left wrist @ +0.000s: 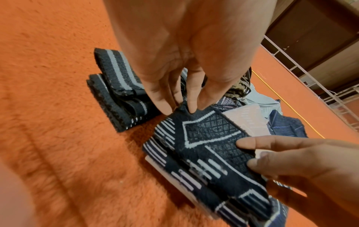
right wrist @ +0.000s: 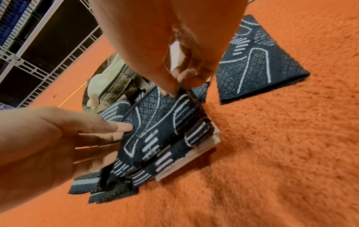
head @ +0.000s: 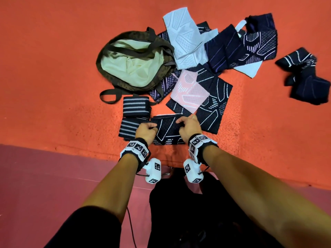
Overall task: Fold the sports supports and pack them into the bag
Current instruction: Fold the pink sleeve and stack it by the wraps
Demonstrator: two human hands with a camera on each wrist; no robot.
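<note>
A dark navy support with white lines (head: 168,130) lies on a small stack of folded supports, a white one (right wrist: 196,155) at the bottom, on the orange carpet. My left hand (head: 152,127) pinches its left corner (left wrist: 184,107) between thumb and fingertips. My right hand (head: 180,123) pinches the right corner (right wrist: 174,92), lifting that edge slightly. The brown bag (head: 125,40) lies open beyond the hands, its cream lining (head: 132,67) showing. A pile of unfolded supports (head: 197,56), white, pink and navy, spreads to the right of the bag.
Two grey-striped black wraps (head: 136,106) (head: 129,130) lie folded left of the stack. A large navy support (head: 213,106) lies flat to the right. Another dark support (head: 304,76) sits apart at far right. A pink floor strip (head: 53,176) borders the carpet near my legs.
</note>
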